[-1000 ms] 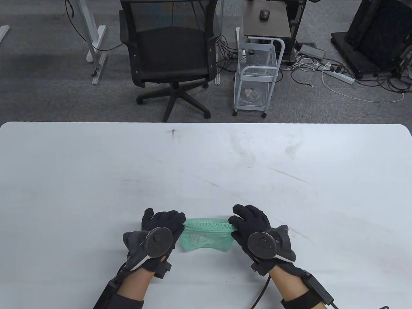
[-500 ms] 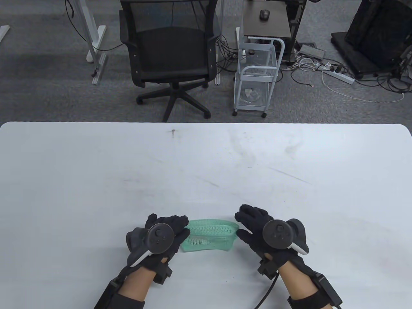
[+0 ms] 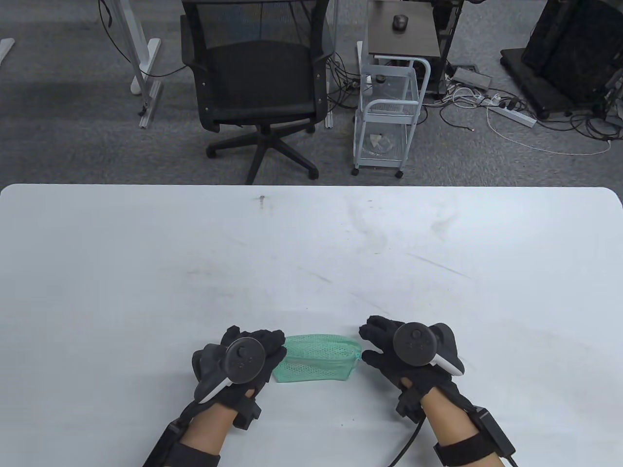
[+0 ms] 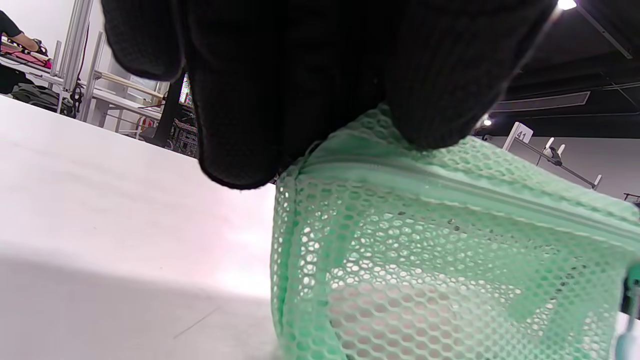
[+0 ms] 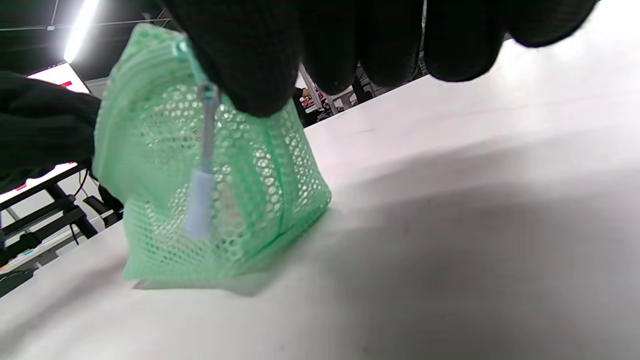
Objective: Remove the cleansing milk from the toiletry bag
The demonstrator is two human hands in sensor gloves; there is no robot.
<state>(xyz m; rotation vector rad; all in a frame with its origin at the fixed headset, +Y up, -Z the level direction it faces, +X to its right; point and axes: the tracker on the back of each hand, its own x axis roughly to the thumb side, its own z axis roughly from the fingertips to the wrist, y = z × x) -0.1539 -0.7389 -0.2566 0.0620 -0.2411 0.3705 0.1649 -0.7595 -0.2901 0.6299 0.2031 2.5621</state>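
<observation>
Bag: small mint-green mesh toiletry bag (image 3: 319,357) with a zip along its top edge, standing on the white table (image 3: 311,253) near the front edge, between the two hands.
Zip: looks closed along the whole top in the left wrist view; pale blue pull tab (image 5: 201,200) hangs down the bag's right end.
Left hand: black-gloved left hand (image 3: 243,362) grips the bag's left top corner; fingertips (image 4: 240,125) are closed together on the mesh just beside the zip's end.
Right hand: black-gloved right hand (image 3: 404,352) sits at the bag's right end; fingers curl down close together beside the zip slider. Contact with the slider cannot be told; the tab itself hangs free.
Cleansing milk: not identifiable. A pale shape shows faintly through the mesh, but I cannot tell what it is; judged to be inside the bag.
Step in hand: judged as opening the zip; nothing has come out yet.
Method: keep the left corner pinned low so the soft mesh stays taut. Pinch the tab or slider firmly and draw it along the zip line, not upward, or the bag will lift and bunch.
Risk: mesh snagging in the zip teeth; the light bag sliding on the smooth table.
</observation>
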